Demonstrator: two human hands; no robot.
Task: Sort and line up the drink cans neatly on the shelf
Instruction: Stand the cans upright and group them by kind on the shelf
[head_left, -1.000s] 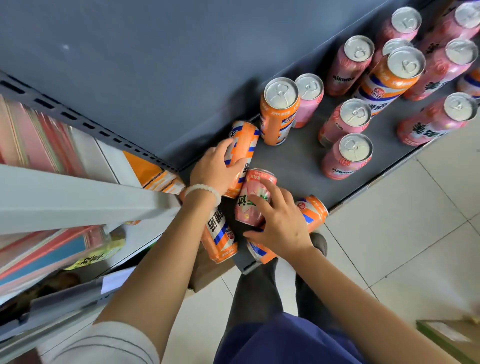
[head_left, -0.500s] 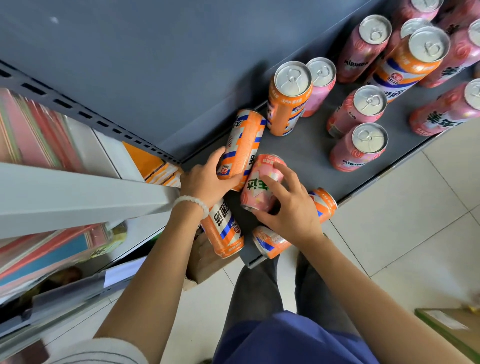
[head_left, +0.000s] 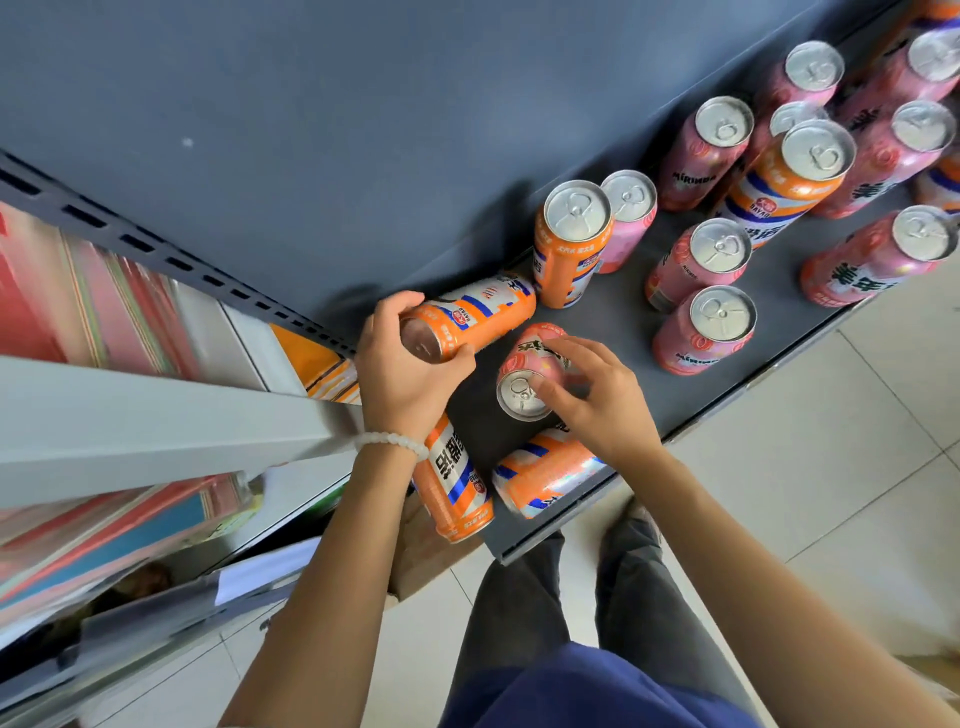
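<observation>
While both hands worked the near left end of the shelf (head_left: 769, 364), parts of the scene were hidden. Left hand (head_left: 402, 364) was wrapped round the base end of an orange can (head_left: 478, 317), covering part of its side; that can lay on its side, long axis running left-right, base toward the camera-left, top end just beside an upright orange can (head_left: 571, 239). Right hand (head_left: 592, 400) gripped a pink can (head_left: 530, 371), fingers curled over its side and thumb on the lid rim; can was tilted, lid facing the camera and down-left, base away toward the back panel. Couldn't tell whether it was touching the shelf.

Two more orange cans lay flat near the front edge: one (head_left: 457, 488) partly under the left wrist, long axis roughly front-back, overhanging the edge; the other (head_left: 545, 478) partly under the right wrist, axis left-right.

Further right, pink cans stood upright, e.g. (head_left: 701, 332), with one taller-looking orange can (head_left: 789, 176) among them. Cans at the top-right corner were cut off by the frame. Goods on the left-hand shelves were blurred, unreadable.
</observation>
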